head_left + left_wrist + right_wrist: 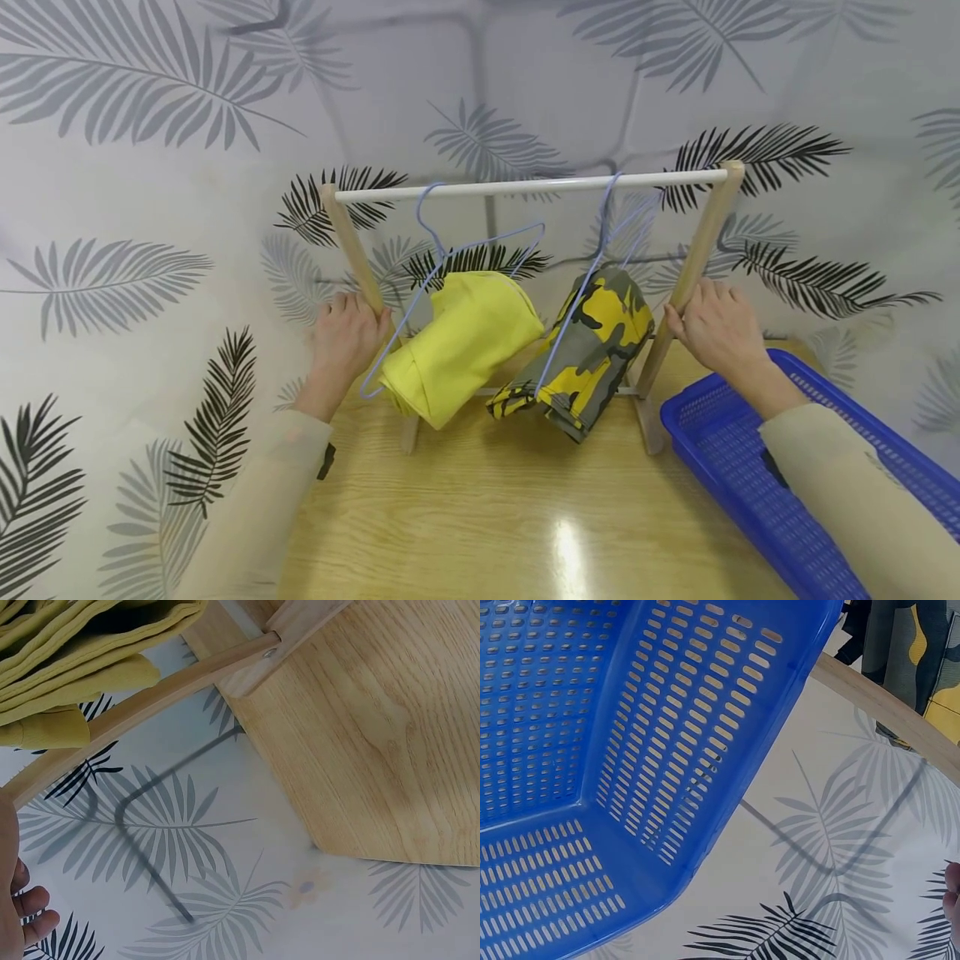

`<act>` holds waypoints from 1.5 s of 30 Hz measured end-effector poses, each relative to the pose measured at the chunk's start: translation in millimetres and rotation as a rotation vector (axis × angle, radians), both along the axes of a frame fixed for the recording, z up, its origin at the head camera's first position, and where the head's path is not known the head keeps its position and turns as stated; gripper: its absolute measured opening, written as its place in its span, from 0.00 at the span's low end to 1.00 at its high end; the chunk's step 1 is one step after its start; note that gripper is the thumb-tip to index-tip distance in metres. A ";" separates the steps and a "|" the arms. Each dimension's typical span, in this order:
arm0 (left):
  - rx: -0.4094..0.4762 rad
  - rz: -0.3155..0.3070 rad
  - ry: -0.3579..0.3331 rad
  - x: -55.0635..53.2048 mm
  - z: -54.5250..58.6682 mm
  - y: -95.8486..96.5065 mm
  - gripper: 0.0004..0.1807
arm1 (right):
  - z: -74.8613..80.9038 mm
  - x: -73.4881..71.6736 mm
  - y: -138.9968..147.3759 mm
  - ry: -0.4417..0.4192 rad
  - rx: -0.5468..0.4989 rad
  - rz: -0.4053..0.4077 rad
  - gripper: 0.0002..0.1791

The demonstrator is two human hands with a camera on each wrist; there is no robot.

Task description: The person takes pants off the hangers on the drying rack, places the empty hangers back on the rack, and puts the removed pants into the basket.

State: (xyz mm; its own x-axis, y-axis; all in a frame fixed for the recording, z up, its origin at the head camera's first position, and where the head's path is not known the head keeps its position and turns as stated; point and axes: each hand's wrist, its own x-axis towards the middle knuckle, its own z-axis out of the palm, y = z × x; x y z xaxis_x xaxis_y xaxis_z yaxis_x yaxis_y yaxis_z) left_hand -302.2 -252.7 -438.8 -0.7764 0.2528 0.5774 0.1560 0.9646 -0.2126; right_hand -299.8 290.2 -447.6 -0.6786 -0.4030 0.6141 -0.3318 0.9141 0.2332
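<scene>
A small clothes rack (525,185) with a white rail and wooden posts stands on the table. My left hand (348,333) grips its left post, and my right hand (716,325) holds the right post at about the same height. From the rail hang two purple wire hangers. Over the left hanger (427,279) is a folded yellow garment (468,342). The right hanger (573,304) carries a folded camouflage garment (600,333) in grey, yellow and black. Only some fingertips (34,904) of the left hand show in the left wrist view.
A blue perforated plastic basket (712,458) sits at the right, under my right forearm. The wooden table (465,517) extends toward me from the rack. Behind it is a pale wall covering (540,92) with a leaf print.
</scene>
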 end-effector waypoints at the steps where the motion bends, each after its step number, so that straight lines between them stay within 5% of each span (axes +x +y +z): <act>1: 0.004 0.000 0.003 -0.1 0.3 0.4 0.26 | 0.0 -0.1 0.2 0.002 -0.001 -0.002 0.28; 11: 0.027 -0.005 -0.029 0.1 3.5 5.9 0.25 | -3.3 0.9 2.7 0.053 -0.022 0.007 0.27; 17: -0.039 -0.003 -0.020 -3.8 2.1 4.8 0.27 | -4.0 0.8 3.0 0.060 -0.018 0.005 0.29; 28: -0.014 0.036 -0.107 -0.5 10.9 4.5 0.30 | -3.8 1.4 -0.5 0.017 -0.031 -0.021 0.23; 45: 0.166 0.035 -0.336 40.6 37.4 11.3 0.30 | -5.4 0.2 -1.9 0.007 -0.061 -0.020 0.22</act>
State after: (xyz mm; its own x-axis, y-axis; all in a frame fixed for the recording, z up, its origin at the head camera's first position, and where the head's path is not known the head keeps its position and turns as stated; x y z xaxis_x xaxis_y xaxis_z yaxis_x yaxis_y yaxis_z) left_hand -261.7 -241.4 -401.5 -0.9360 0.1473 0.3198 0.1572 0.9876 0.0050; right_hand -299.5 288.4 -453.0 -0.6816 -0.3509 0.6421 -0.3119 0.9331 0.1789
